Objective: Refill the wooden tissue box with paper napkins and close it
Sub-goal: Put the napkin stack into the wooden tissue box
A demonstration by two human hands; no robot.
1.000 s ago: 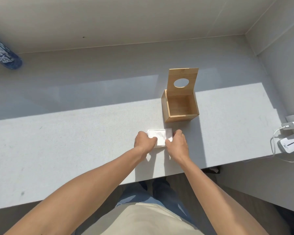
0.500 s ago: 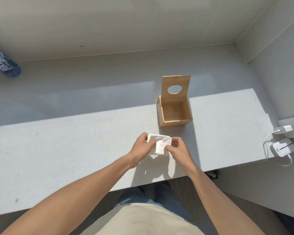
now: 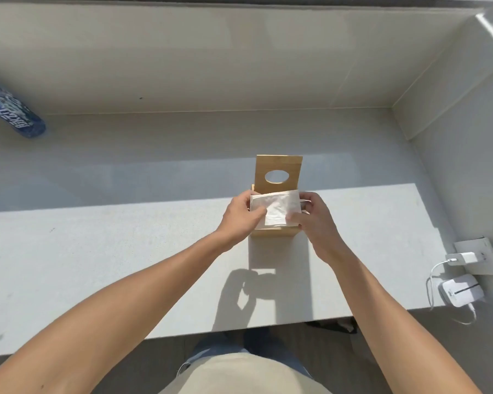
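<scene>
So there's a big grey bench [image 3: 97, 265] against a pale wall, half in sun, and the wooden tissue box [image 3: 273, 233] sits near the middle of it. Its lid [image 3: 278, 166] is flipped up at the back, standing upright, with an oval hole in it. Way off to the left of the box there's a blue bottle [image 3: 15, 115] near the wall. Off to the box's right, a white charger [image 3: 461, 258] is plugged into a socket, with a small white device [image 3: 461, 291] just below it. The stack of paper napkins [image 3: 276, 207] is right over the box's open top. The left hand [image 3: 239, 214] pinches its left edge, the right hand [image 3: 315, 216] pinches the right edge.
</scene>
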